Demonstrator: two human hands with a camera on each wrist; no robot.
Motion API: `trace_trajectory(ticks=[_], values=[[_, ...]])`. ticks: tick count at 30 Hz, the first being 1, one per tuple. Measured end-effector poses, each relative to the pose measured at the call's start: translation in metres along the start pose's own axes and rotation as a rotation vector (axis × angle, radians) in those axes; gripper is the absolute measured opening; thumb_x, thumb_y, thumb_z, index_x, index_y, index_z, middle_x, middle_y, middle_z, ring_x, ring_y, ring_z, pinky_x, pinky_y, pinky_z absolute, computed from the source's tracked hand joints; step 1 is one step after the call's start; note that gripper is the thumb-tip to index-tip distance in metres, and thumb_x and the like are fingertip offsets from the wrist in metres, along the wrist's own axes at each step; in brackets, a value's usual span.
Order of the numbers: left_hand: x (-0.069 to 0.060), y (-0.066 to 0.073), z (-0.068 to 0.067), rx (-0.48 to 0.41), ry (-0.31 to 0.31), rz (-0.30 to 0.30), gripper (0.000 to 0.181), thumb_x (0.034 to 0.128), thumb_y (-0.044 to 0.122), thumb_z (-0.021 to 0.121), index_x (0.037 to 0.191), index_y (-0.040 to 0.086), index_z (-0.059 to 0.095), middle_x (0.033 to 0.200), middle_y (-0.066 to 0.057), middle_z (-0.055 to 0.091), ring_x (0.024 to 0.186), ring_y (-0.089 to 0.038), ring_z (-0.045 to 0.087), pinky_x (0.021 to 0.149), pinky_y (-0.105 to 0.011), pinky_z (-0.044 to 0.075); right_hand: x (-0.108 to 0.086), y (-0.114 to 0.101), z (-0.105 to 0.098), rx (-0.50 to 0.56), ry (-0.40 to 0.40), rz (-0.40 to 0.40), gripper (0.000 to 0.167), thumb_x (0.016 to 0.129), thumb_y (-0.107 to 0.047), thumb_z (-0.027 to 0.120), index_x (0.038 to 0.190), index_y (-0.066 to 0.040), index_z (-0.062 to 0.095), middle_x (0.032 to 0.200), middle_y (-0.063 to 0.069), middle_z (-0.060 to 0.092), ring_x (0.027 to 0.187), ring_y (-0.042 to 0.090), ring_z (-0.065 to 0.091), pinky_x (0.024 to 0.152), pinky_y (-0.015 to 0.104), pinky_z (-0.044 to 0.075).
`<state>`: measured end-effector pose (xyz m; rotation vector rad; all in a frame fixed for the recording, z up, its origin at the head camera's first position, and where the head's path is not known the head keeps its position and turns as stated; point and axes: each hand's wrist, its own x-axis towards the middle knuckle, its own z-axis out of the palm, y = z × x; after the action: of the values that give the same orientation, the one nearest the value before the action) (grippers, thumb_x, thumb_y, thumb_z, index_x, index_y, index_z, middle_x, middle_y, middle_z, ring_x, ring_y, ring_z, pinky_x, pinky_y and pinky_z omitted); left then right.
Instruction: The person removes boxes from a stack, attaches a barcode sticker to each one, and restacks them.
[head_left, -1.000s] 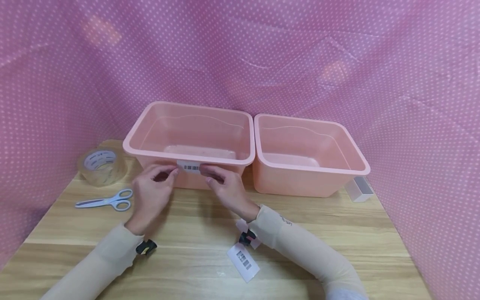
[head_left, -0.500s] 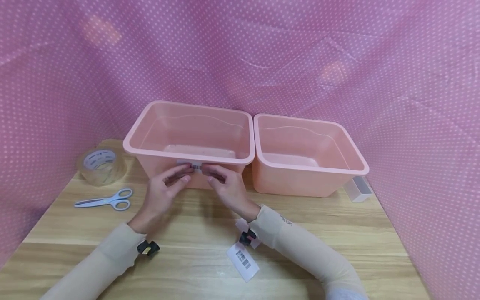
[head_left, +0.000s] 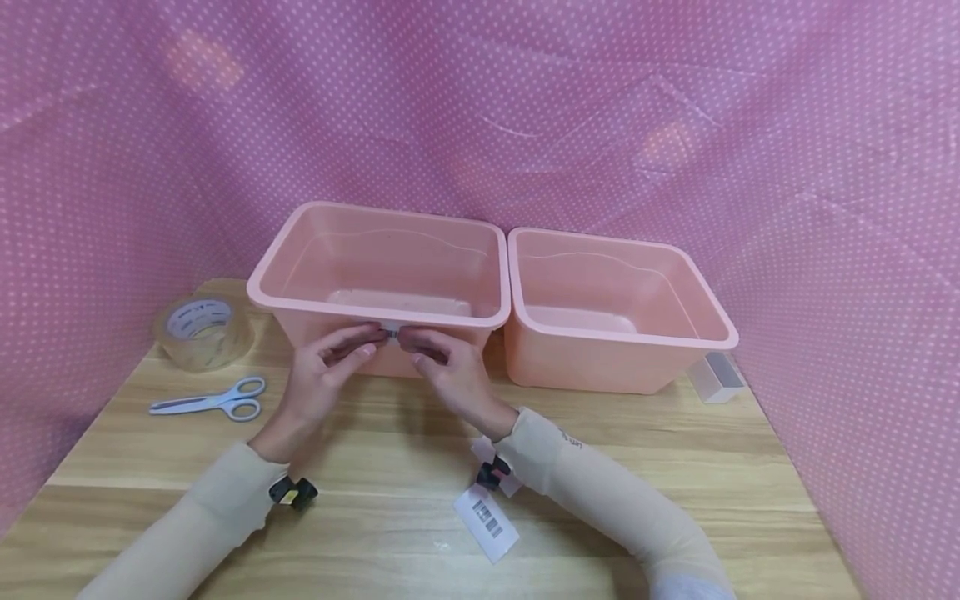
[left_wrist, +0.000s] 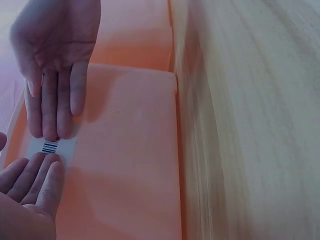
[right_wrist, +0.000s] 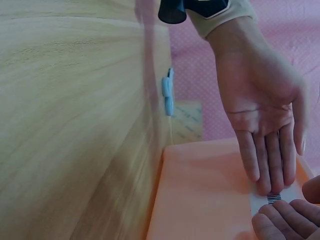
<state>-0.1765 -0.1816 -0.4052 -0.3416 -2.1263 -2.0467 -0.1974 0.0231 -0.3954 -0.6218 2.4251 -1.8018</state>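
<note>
The left hand [head_left: 321, 373] and right hand [head_left: 456, 375] are pressing a barcode label [left_wrist: 50, 146] against a pink bin [head_left: 390, 362].
Their fingers [left_wrist: 49, 107] are lying straight and uncurled, tips flanking the barcode; the label is sitting on the bin's front wall, just below the rim.

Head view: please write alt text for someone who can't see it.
A person's left hand and right hand press a barcode label against a pink bin, beside a second bin; scissors, a tape roll and another label lie on a wooden table.
</note>
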Motion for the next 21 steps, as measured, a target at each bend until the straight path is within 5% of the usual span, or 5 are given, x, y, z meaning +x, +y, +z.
trace_trajectory(ticks=[12,21], values=[[0.0037,0.0058,0.0034,0.003,-0.004,-0.011,0.034,0.0994,0.011,0.064,0.126,-0.01,0.063,0.119,-0.001,0.076,0.109,-0.002,0.071,0.096,-0.015,0.056,0.0014,0.0002,-0.0009,-0.005,-0.004,0.009,0.03,0.099,-0.007,0.061,0.127,-0.013,0.07,0.124,0.004,0.075,0.118,0.016,0.069,0.097,0.027,0.059],[0.0039,-0.0011,0.0028,0.013,-0.016,-0.022,0.032,0.099,0.007,0.064,0.123,-0.013,0.064,0.117,-0.006,0.077,0.105,0.001,0.071,0.095,-0.015,0.056,0.0004,0.0037,-0.0008,0.003,-0.04,0.052,0.032,0.099,-0.006,0.059,0.13,-0.01,0.068,0.127,0.005,0.073,0.119,0.018,0.069,0.094,0.023,0.06]])
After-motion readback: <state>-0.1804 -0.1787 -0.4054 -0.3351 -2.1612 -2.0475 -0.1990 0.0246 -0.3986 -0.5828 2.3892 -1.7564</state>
